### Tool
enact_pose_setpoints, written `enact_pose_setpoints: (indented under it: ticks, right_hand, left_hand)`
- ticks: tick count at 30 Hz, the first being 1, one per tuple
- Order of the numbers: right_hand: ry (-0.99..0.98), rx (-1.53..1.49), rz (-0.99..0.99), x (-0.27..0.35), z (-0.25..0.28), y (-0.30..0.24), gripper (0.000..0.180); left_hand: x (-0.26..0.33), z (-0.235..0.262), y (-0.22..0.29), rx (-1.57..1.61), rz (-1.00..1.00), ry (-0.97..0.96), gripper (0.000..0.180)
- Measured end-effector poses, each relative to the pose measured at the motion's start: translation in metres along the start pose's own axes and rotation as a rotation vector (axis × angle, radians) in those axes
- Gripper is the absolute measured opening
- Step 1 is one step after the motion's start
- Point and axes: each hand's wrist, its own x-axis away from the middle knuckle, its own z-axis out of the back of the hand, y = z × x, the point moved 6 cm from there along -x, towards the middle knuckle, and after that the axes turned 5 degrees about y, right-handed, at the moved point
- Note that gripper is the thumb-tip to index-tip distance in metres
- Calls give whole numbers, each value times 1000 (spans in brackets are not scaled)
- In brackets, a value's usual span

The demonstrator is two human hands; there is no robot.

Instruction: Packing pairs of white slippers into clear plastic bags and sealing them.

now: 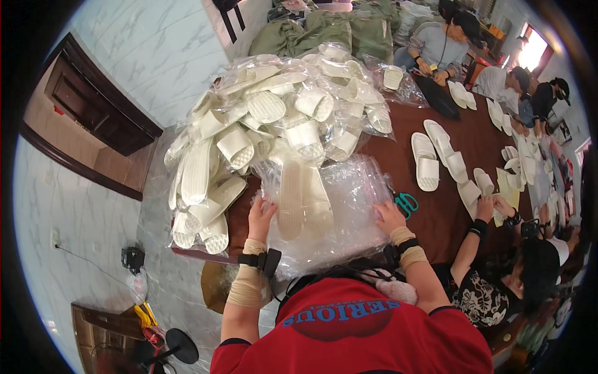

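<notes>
In front of me a pair of cream slide slippers (291,199) lies in a clear plastic bag, one sole facing up. At the left edge of this bag, my left hand (261,217) is closed with the film pinched in its fingers. The slippers rest partly over a stack of clear plastic bags (355,206). My right hand (390,218) grips film at the right side of that stack, its fingers bent over the edge. Just past it lie teal-handled scissors (406,204).
A tall heap of bagged slippers (268,106) covers the far left of the brown table (398,143). Loose slippers (425,163) lie in rows to the right. A co-worker's hands (489,207) handle slippers at the right; several people sit farther along. Green sacks (324,31) stand behind.
</notes>
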Motion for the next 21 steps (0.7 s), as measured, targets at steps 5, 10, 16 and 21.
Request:
enact_pose_setpoints:
  ticks: [5,10,16,21]
  right_hand:
    - [70,-12,39,4,3,4,40]
    - [14,0,19,1,0,3,40]
    - [53,-99,-2,1,0,21,32]
    - [340,-263,-90,-8,55,12,14]
  left_hand:
    - [24,-44,113,-303,-207,-300,24]
    - [92,-93,147,-849,-1068,-586,36]
    - [143,-86,31,-766,-694,-937,35]
    - [102,-23,40,-407,-239,-125,17]
